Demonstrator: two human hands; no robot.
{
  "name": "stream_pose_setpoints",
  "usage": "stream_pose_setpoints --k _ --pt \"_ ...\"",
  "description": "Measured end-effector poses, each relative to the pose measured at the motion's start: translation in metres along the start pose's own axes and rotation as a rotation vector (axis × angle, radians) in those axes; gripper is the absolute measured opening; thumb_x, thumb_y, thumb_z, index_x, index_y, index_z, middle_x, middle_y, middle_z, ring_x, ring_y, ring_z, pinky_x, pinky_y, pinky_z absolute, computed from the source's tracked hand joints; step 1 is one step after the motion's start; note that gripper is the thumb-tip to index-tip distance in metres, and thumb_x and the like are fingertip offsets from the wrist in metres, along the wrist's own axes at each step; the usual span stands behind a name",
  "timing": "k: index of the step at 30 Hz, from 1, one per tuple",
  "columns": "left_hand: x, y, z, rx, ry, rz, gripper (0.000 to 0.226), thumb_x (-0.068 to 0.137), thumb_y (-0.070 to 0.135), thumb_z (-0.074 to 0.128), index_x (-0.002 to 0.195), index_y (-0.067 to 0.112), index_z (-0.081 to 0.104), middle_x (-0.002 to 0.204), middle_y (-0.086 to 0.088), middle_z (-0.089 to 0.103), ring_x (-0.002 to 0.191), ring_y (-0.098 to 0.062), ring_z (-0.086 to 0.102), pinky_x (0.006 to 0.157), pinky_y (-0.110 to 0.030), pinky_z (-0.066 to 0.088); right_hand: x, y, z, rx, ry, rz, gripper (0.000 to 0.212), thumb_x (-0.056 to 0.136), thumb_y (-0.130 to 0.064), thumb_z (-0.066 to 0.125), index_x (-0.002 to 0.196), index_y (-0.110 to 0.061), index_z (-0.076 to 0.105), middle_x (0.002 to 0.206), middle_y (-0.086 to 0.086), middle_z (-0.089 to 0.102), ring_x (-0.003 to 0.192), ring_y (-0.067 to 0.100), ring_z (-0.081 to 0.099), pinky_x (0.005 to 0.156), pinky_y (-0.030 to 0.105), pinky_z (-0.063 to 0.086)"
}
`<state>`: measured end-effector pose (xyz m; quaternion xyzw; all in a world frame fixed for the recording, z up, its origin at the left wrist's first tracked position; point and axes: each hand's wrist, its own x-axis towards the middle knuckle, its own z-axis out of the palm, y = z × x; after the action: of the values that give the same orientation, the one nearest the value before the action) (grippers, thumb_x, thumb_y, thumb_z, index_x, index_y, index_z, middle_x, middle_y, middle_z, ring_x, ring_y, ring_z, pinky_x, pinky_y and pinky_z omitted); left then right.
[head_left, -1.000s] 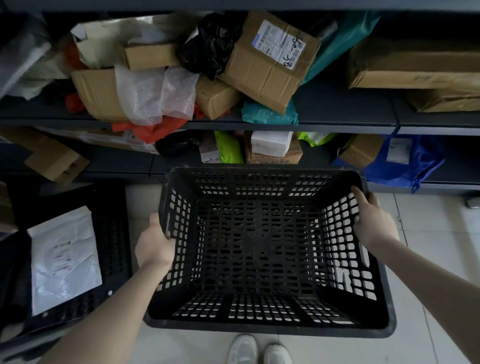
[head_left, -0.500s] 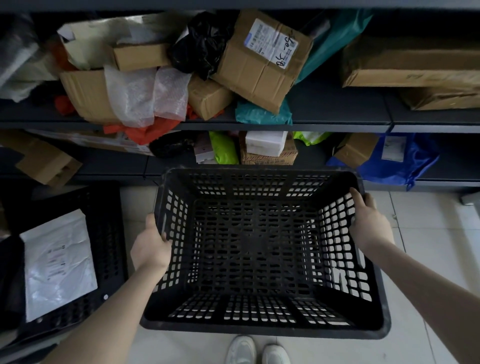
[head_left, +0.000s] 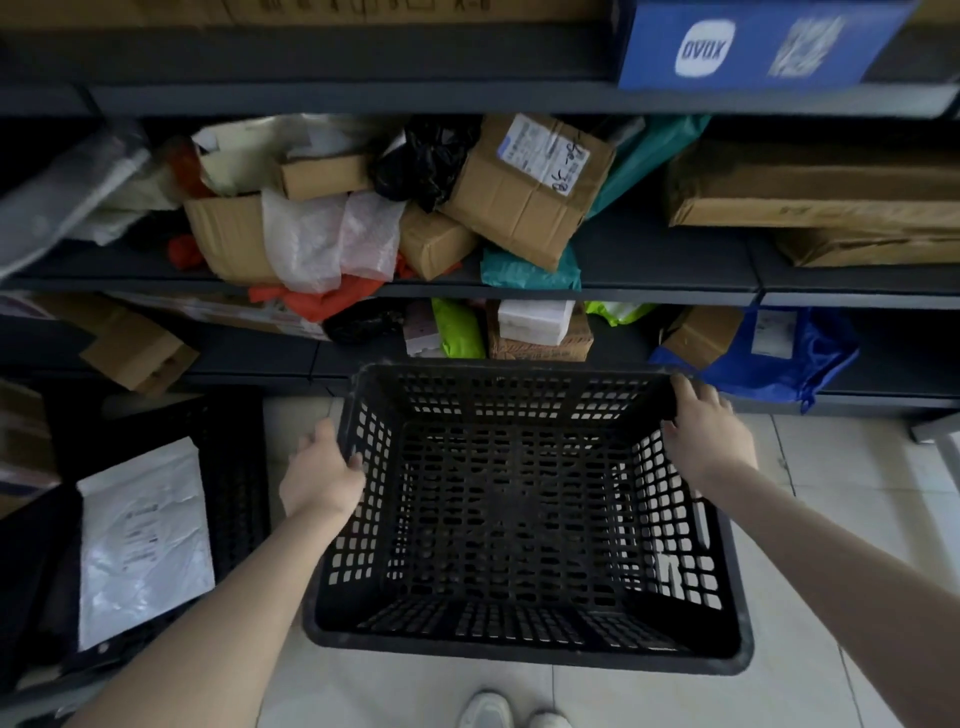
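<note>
Head view: at near left, a white mailer (head_left: 143, 540) lies in a dark crate (head_left: 234, 467). The left grip (head_left: 319, 480) clasps the left rim of the empty black basket (head_left: 519, 652), which sits in front of the shelves (head_left: 649, 260). The right grip (head_left: 709, 434) clasps its far right corner. The basket looks to be in position, but no parcels (head_left: 524, 197) are loaded yet.

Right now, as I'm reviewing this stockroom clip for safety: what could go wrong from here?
1. The left hand and right hand both take their grip toward the far end of the black crate, so its near end may dip toward the shoes.
2. The crate's far rim looks close to the lower shelf and could knock it.
3. The orange bag overhangs the middle shelf. A bump might bring the piled parcels down.
</note>
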<state>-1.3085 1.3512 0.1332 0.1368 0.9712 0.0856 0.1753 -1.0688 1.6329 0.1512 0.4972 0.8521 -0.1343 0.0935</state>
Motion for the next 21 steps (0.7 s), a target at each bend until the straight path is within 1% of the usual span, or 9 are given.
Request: stream_pose_setpoints --k 2,4,5,7,10,12,15,18,21 --pt "-0.004 0.021 -0.035 -0.019 0.052 0.068 0.049 0.092 0.029 0.054 0.135 0.016 0.038 0.128 -0.013 0.05 0.108 -0.032 0.057 0.068 -0.038 0.05 -0.005 -0.025 -0.034 0.035 0.057 -0.05 0.055 0.093 -0.02 0.051 0.143 -0.012 0.031 0.134 0.017 0.048 0.123 0.036 0.045 0.091 0.047 0.047" --pt "-0.011 0.044 -0.076 -0.057 0.115 0.141 0.05 0.092 0.03 0.053 0.137 0.017 0.038 0.131 -0.012 0.049 0.113 -0.033 0.055 0.073 -0.041 0.051 -0.013 -0.052 -0.074 0.074 0.111 -0.106 0.048 0.094 -0.022 0.05 0.138 -0.01 0.038 0.128 0.016 0.054 0.119 0.034 0.048 0.089 0.044 0.047" --pt "-0.018 0.056 -0.098 -0.077 0.144 0.181 0.048 0.092 0.03 0.053 0.136 0.017 0.039 0.131 -0.012 0.05 0.114 -0.033 0.053 0.075 -0.042 0.051 -0.02 -0.065 -0.096 0.095 0.135 -0.143 0.043 0.094 -0.022 0.05 0.134 -0.009 0.042 0.125 0.015 0.056 0.118 0.034 0.05 0.088 0.043 0.048" --pt "-0.036 0.075 -0.141 -0.115 0.198 0.259 0.044 0.092 0.03 0.053 0.132 0.016 0.042 0.127 -0.011 0.052 0.112 -0.033 0.054 0.075 -0.043 0.05 -0.036 -0.091 -0.139 0.144 0.174 -0.224 0.038 0.094 -0.022 0.05 0.13 -0.009 0.047 0.122 0.014 0.059 0.116 0.032 0.051 0.088 0.041 0.049" --pt "-0.075 0.093 -0.207 -0.144 0.282 0.344 0.042 0.093 0.029 0.052 0.131 0.015 0.043 0.118 -0.013 0.055 0.103 -0.034 0.058 0.07 -0.039 0.047 -0.068 -0.122 -0.204 0.187 0.234 -0.352 0.037 0.094 -0.025 0.049 0.128 -0.008 0.049 0.118 0.014 0.06 0.114 0.032 0.052 0.086 0.04 0.049" --pt "-0.104 0.096 -0.248 -0.165 0.325 0.365 0.043 0.093 0.029 0.052 0.133 0.016 0.043 0.12 -0.013 0.055 0.101 -0.034 0.06 0.071 -0.039 0.048 -0.095 -0.136 -0.244 0.182 0.269 -0.423 0.039 0.094 -0.027 0.049 0.129 -0.008 0.047 0.116 0.013 0.061 0.112 0.032 0.054 0.081 0.038 0.049" --pt "-0.142 0.09 -0.302 -0.173 0.388 0.418 0.047 0.093 0.03 0.051 0.137 0.018 0.042 0.132 -0.009 0.053 0.11 -0.03 0.059 0.078 -0.038 0.049 -0.141 -0.157 -0.299 0.181 0.305 -0.524 0.046 0.095 -0.031 0.049 0.135 -0.011 0.042 0.121 0.013 0.06 0.113 0.031 0.055 0.083 0.039 0.051" --pt "-0.182 0.077 -0.354 -0.133 0.493 0.434 0.048 0.092 0.034 0.052 0.137 0.019 0.044 0.13 -0.007 0.056 0.113 -0.029 0.057 0.084 -0.039 0.05 -0.19 -0.175 -0.344 0.182 0.344 -0.616 0.05 0.095 -0.041 0.046 0.137 -0.015 0.041 0.125 0.01 0.059 0.117 0.029 0.052 0.082 0.038 0.05" --pt "-0.228 0.055 -0.409 -0.108 0.573 0.427 0.049 0.093 0.038 0.05 0.138 0.019 0.043 0.13 -0.007 0.055 0.118 -0.028 0.053 0.089 -0.039 0.047 -0.242 -0.2 -0.384 0.181 0.403 -0.72 0.051 0.095 -0.044 0.045 0.136 -0.014 0.041 0.124 0.01 0.059 0.116 0.028 0.053 0.08 0.038 0.05"
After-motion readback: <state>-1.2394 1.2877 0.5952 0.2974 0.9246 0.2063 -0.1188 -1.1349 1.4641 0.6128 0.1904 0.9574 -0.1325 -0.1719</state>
